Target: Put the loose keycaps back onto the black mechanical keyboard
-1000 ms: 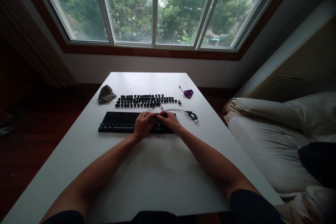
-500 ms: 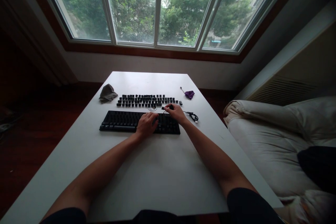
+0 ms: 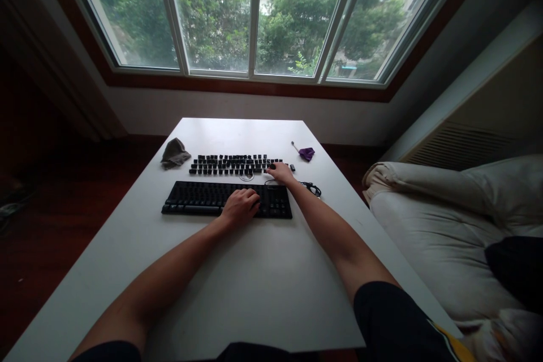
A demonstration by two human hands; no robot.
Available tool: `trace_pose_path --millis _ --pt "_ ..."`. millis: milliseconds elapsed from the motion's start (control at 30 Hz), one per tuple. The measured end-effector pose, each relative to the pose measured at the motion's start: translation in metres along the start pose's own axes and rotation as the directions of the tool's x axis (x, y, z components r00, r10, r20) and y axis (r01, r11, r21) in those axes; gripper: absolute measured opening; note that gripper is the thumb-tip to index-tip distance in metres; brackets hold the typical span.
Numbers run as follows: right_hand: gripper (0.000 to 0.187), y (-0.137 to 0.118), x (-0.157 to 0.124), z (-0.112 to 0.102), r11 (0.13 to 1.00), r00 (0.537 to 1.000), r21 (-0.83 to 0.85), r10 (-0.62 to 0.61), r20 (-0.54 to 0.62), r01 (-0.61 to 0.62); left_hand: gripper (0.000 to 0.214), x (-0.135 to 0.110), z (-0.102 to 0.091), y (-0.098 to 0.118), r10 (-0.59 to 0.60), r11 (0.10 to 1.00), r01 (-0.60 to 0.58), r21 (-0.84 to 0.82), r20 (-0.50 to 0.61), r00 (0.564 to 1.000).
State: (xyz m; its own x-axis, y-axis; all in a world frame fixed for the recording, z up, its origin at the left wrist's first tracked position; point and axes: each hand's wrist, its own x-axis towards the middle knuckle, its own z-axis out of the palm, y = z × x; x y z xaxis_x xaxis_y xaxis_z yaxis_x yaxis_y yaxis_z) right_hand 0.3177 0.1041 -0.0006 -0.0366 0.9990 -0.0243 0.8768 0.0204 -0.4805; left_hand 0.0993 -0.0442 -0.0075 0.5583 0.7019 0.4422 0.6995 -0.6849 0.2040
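Note:
A black keyboard (image 3: 195, 198) lies across the white table, with many of its keys showing. My left hand (image 3: 240, 206) rests on the keyboard right of its middle, palm down, fingers loosely bent and apart. Beyond the keyboard stand rows of loose black keycaps (image 3: 220, 165). At the right part of the front row is my right hand (image 3: 280, 172), its thumb and fingers pinched together. A small dark piece, seemingly a keycap (image 3: 272, 166), shows at its fingertips, partly hidden by them.
A grey cloth (image 3: 175, 153) is crumpled at the table's left edge. A purple cloth (image 3: 306, 154) lies at the right beside a thin stick with a dark tip (image 3: 294, 145). A coiled black cable (image 3: 311, 188) and a thin ring (image 3: 246, 177) sit near the keyboard. A pale sofa (image 3: 424, 226) stands on the right.
My right hand has moved forward from above the keyboard's back edge to the keycap rows. My left hand has shifted slightly right on the keyboard.

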Motion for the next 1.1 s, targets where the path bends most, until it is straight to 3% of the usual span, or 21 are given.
trace_pose_path --millis 667,900,1000,1100 --pt "0.031 -0.003 0.001 0.006 1.000 0.997 -0.004 0.009 -0.081 -0.010 0.013 0.001 -0.004 0.003 -0.003 1.000 0.003 0.000 0.016 1.000" --pt "0.037 0.004 -0.018 -0.003 0.962 0.970 0.260 -0.022 -0.241 0.087 0.039 0.000 -0.008 0.005 0.019 0.999 -0.018 -0.044 0.018 1.000" --pt "0.036 0.003 -0.031 -0.004 0.878 0.965 0.448 -0.055 -0.257 0.169 0.044 0.001 -0.011 0.005 0.030 0.999 -0.031 0.013 0.065 0.997" --pt "0.038 0.001 -0.045 -0.004 0.729 0.965 0.639 -0.130 -0.226 0.248 0.042 0.002 -0.014 0.008 0.013 0.998 -0.020 0.062 0.105 0.994"
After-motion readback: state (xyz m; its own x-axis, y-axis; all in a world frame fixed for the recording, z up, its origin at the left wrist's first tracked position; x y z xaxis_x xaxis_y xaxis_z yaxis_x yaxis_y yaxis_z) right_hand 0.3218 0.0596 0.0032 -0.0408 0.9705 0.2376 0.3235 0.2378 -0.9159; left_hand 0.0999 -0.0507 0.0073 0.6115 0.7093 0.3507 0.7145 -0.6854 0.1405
